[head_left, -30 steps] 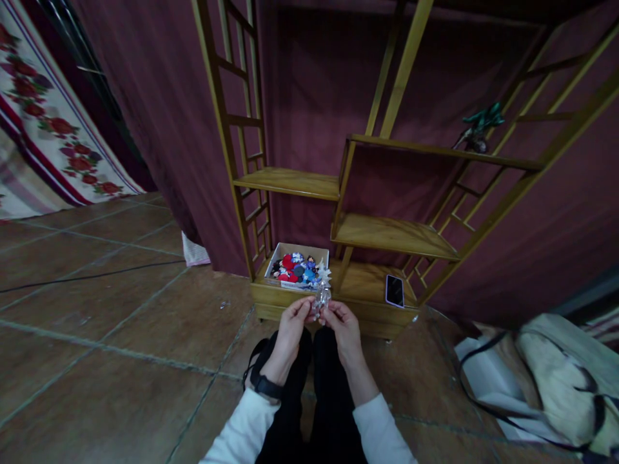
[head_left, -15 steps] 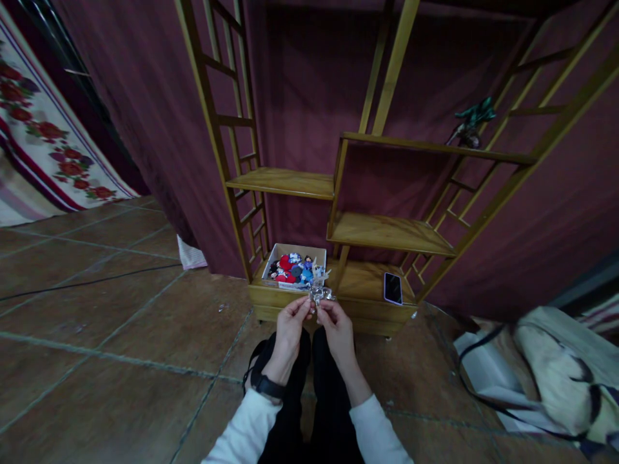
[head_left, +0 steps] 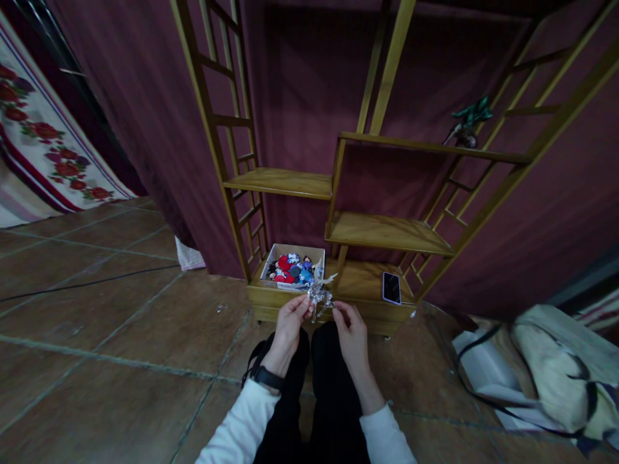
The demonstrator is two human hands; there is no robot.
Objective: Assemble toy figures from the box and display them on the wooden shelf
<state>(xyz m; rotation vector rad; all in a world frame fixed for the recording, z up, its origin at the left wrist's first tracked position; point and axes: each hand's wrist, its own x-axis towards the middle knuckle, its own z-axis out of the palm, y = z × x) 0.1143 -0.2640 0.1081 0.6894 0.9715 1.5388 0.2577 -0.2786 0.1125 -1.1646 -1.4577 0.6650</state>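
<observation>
A clear, shiny deer figurine (head_left: 320, 294) with pale antlers is held up in front of the low shelf. My left hand (head_left: 290, 325) pinches its left side between thumb and fingers. At the figurine's right end, the closed fingertips of my right hand (head_left: 351, 328) meet its rear; the exact contact is small and hard to see. Just behind the antlers, an open cardboard box (head_left: 269, 264) stands on the bottom shelf, filled with several small red, blue and black figures (head_left: 290, 265).
A wooden display rack (head_left: 280, 182) stands ahead, against a maroon curtain (head_left: 300, 77). On its bottom board lies a phone (head_left: 391, 288). Higher up on the right is a dark green figurine (head_left: 468, 122). A pale bag (head_left: 546, 361) with straps rests on the floor at right.
My right hand has shifted slightly right, from the figurine's middle to its rear end. The deer has turned so its legs and antlers show more clearly. My left hand keeps its hold.
</observation>
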